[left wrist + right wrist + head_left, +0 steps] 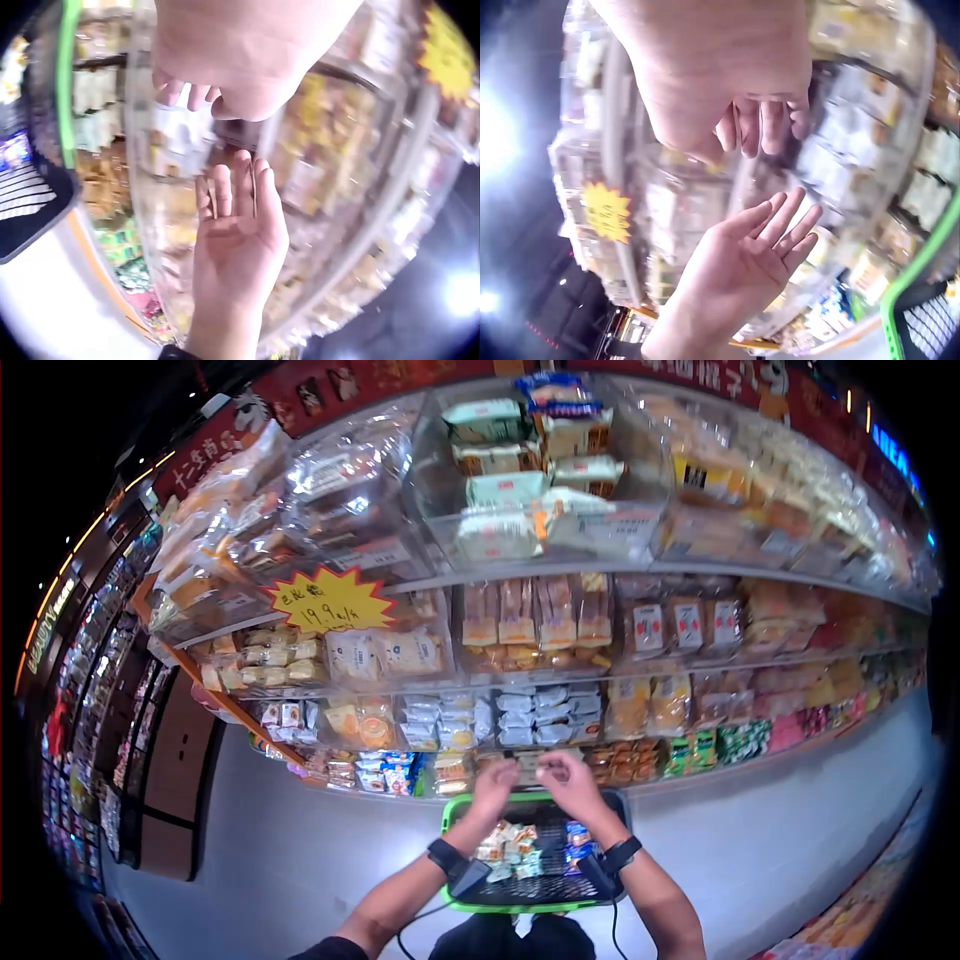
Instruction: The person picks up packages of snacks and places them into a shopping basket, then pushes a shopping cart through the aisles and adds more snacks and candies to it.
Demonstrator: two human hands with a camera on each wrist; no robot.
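Observation:
In the head view my left hand (493, 790) and right hand (572, 785) are held up over the far side of a black shopping basket (625, 810) with a green rim. They face each other with a small gap between them, in front of the lower shelf. The left wrist view has my right hand (240, 247) with its fingers extended and nothing in the palm. Likewise, my left hand (739, 259) appears spread and bare in the right wrist view. Inside the basket lie cream-coloured snack packets (515, 845) and blue packets (577, 840).
A tiered shelf of packaged breads and snacks curves ahead, with white-blue packs (545, 715) and wrapped cakes (650, 702) nearest. A yellow starburst price sign (330, 600) hangs from the upper tier. Grey floor (300, 850) stretches either side; another display (850, 920) stands at lower right.

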